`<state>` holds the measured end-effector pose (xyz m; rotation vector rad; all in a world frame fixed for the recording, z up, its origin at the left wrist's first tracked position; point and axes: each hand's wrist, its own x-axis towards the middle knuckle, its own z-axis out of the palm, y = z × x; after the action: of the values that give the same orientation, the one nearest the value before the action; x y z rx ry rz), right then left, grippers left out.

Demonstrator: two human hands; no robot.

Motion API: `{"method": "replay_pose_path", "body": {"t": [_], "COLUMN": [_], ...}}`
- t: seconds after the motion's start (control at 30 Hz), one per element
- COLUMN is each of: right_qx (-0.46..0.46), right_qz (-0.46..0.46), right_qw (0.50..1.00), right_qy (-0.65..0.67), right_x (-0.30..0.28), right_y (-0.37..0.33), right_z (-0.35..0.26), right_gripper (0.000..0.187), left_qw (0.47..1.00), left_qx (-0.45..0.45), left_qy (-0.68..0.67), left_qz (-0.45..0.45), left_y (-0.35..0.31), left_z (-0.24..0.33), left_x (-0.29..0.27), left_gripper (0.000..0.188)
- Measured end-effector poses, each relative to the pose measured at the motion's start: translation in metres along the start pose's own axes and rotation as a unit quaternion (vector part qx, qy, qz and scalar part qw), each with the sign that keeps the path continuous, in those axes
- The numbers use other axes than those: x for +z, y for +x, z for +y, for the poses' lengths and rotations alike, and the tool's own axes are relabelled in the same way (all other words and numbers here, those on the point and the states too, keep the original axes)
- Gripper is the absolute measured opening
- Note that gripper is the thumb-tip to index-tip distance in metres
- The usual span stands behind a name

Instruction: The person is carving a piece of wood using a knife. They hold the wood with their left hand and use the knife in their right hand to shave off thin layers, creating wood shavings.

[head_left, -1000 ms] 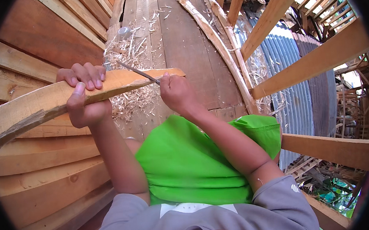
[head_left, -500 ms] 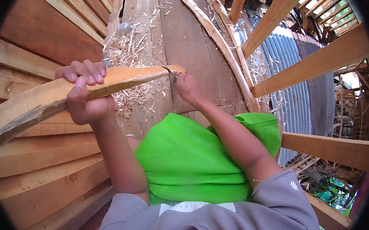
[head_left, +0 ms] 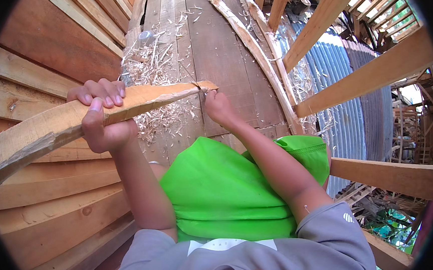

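Observation:
A long curved piece of pale wood (head_left: 50,122), with a rough-hewn near side, runs from the left rim to a narrow tip over the floor. My left hand (head_left: 107,135) is closed round its middle, fingers over the far side and thumb on top. At the narrow end, a thin dark strand (head_left: 196,83) crosses the wood just behind the tip; I cannot tell whether it is cord or wire. My right hand (head_left: 218,107) is closed against the underside of that tip. Whatever its fingers pinch is hidden.
Wood shavings (head_left: 154,69) litter the plank floor (head_left: 215,45) beyond the wood, around a clear cup-like container (head_left: 145,37). Peeled poles (head_left: 250,42) lie along the right. A board wall (head_left: 54,181) stands at left. Right of me are timber rails (head_left: 368,79) and corrugated sheets (head_left: 344,101).
The curved wood sits slightly lower in the picture on its left side. My right hand has shifted slightly left and down at the tip. Both hands keep their closed hold.

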<state>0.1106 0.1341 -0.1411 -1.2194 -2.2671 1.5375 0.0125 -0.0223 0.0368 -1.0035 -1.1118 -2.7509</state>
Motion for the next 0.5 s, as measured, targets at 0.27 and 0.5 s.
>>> {"method": "replay_pose_path", "body": {"t": [0.27,0.5], "right_qx": [-0.046,0.046], "right_qz": [-0.061,-0.037], "right_qw": [0.996,0.998], "right_qy": [-0.04,0.0], "right_x": [-0.01,-0.002], "right_y": [-0.018,0.006], "right_z": [-0.043,0.0], "right_gripper": [0.059,0.058], "left_qw": [1.0,1.0], "left_qx": [0.002,0.0], "left_qy": [0.013,0.023], "left_qz": [0.004,-0.002], "left_y": [0.001,0.001], "left_z": [0.003,0.004], "left_x": [-0.001,0.002], "left_gripper": [0.018,0.018]}}
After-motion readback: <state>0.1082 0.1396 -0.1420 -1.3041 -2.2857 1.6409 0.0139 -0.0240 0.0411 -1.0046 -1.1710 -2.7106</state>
